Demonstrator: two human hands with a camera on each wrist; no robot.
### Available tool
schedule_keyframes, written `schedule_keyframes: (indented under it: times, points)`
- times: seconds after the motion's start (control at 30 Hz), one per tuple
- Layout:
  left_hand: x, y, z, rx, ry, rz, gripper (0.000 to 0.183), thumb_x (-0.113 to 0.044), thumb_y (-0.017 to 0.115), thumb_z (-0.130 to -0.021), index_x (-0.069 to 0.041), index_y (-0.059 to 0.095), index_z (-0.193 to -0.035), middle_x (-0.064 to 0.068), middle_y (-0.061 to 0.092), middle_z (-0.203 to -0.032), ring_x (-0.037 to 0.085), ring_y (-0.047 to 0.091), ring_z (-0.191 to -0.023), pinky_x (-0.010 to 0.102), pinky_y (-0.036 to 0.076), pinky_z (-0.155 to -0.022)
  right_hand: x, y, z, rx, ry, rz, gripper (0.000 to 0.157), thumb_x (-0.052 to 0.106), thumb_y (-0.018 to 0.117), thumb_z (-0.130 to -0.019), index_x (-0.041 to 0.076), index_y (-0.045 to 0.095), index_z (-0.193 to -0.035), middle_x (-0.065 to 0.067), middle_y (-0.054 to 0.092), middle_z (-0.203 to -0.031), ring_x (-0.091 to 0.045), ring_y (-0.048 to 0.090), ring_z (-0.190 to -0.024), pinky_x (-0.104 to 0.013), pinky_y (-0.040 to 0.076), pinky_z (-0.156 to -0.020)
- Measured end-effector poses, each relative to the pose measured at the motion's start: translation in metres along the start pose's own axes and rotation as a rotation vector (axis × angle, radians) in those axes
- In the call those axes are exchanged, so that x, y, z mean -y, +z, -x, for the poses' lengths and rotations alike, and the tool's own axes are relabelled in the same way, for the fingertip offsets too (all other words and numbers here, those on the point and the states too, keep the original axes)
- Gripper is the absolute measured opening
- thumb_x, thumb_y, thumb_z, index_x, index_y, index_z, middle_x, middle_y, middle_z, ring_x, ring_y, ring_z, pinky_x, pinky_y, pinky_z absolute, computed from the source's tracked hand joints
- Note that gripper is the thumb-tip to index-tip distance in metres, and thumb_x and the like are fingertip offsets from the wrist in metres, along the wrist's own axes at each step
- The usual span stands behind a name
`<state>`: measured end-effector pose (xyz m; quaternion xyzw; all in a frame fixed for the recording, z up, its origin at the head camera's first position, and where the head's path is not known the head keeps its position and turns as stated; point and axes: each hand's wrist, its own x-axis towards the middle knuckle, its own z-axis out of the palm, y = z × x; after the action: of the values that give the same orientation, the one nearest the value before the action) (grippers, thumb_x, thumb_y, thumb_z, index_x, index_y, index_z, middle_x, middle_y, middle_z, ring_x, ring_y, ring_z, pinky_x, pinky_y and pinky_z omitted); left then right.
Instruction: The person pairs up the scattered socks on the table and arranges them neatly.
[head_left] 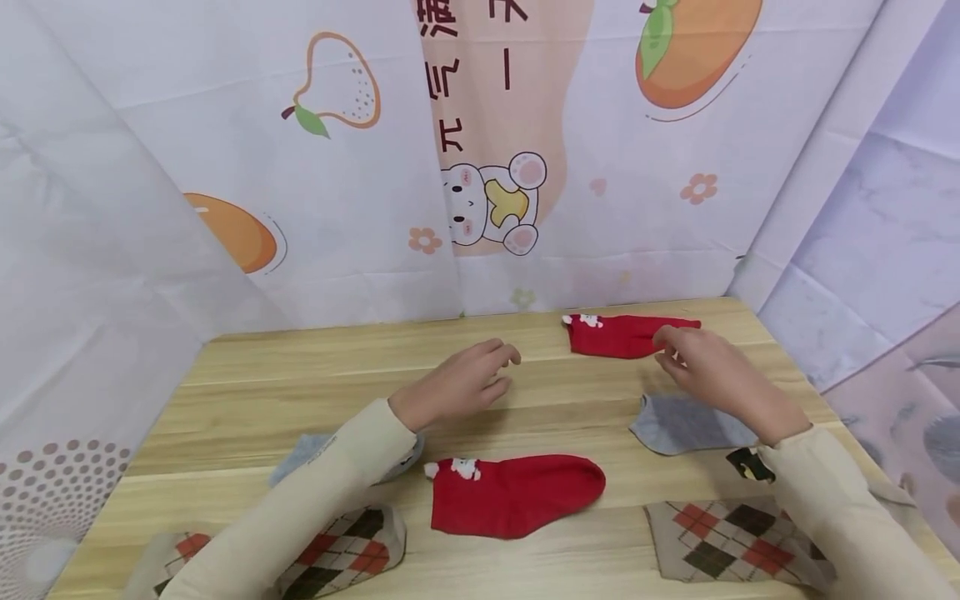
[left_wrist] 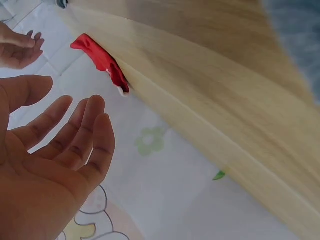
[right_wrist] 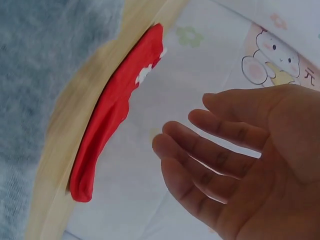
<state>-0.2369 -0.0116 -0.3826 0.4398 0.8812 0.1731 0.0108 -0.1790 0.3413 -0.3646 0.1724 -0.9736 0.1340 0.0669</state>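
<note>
A red sock (head_left: 615, 335) with a white figure at its cuff lies flat at the back right of the table. My right hand (head_left: 720, 375) is over its toe end in the head view; the right wrist view has the loosely bent fingers apart from the sock. My left hand (head_left: 461, 382) hovers over the table's middle with relaxed fingers, holding nothing. In front of it lies a matching red sock (head_left: 517, 496), toe to the right. A grey-blue sock (head_left: 686, 425) lies below my right hand. Another grey-blue sock (head_left: 300, 454) is partly hidden by my left sleeve.
An argyle sock (head_left: 360, 554) lies at the front left, partly under my left forearm in view. A second argyle sock (head_left: 727, 542) is at the front right, partly covered by my right sleeve. Printed white curtains (head_left: 360, 208) stand along the wooden table's (head_left: 300, 367) back edge.
</note>
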Motion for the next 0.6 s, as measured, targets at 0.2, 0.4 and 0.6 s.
schedule_keyframes:
  times: [0.2,0.4,0.6]
  points:
    - [-0.005,0.001,-0.019,-0.001,0.033,-0.023,0.026,-0.019,0.059,-0.099,-0.012,0.059,-0.124,0.001,0.061,-0.117,0.009,0.056,-0.093,0.024,0.051,-0.087,-0.01,0.0,-0.002,-0.047,0.018,0.017,0.013,0.002,0.067,-0.089,-0.003,0.065,-0.101,-0.014,0.07,-0.091,-0.033,0.067,-0.084,-0.052,0.054,-0.074]
    - [-0.007,0.003,-0.039,0.002,0.04,0.0,0.026,-0.02,0.059,-0.099,-0.012,0.059,-0.124,0.0,0.06,-0.118,0.009,0.056,-0.096,0.024,0.05,-0.087,-0.02,-0.001,-0.005,-0.048,0.055,0.001,0.013,0.003,0.063,-0.092,-0.003,0.064,-0.103,-0.017,0.07,-0.095,-0.035,0.067,-0.087,-0.053,0.054,-0.075]
    - [-0.007,0.008,-0.062,0.023,0.026,0.016,0.027,-0.021,0.057,-0.1,-0.011,0.059,-0.125,0.004,0.061,-0.12,0.012,0.055,-0.1,0.027,0.05,-0.09,-0.036,0.001,-0.008,-0.071,0.077,0.003,0.014,0.0,0.063,-0.09,-0.004,0.064,-0.103,-0.018,0.069,-0.094,-0.034,0.065,-0.085,-0.053,0.053,-0.073]
